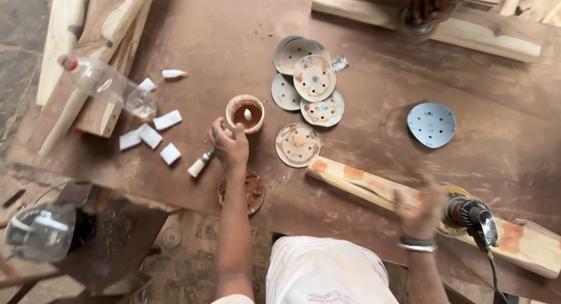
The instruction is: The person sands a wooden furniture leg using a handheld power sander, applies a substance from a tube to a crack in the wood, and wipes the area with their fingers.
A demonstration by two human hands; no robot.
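Observation:
My left hand (229, 146) is closed around a small white tube (200, 164) whose tip points down-left. It hovers just in front of a small round cup of brown paste (245, 113). A brown lid (252, 193) lies under my forearm at the table's edge. My right hand (416, 209), blurred, rests with fingers spread on a long pale wooden piece with orange-brown patches (350, 178). Right beside that hand, a power sander (472, 217) sits on the same wood.
Several used sanding discs (307, 79) lie in a pile, one (298, 144) sits alone, and a blue disc (431, 124) lies to the right. A plastic bottle (108, 85), white scraps (151, 134) and planks (99, 58) lie left. Another person's hand (426, 6) works wood at the far edge.

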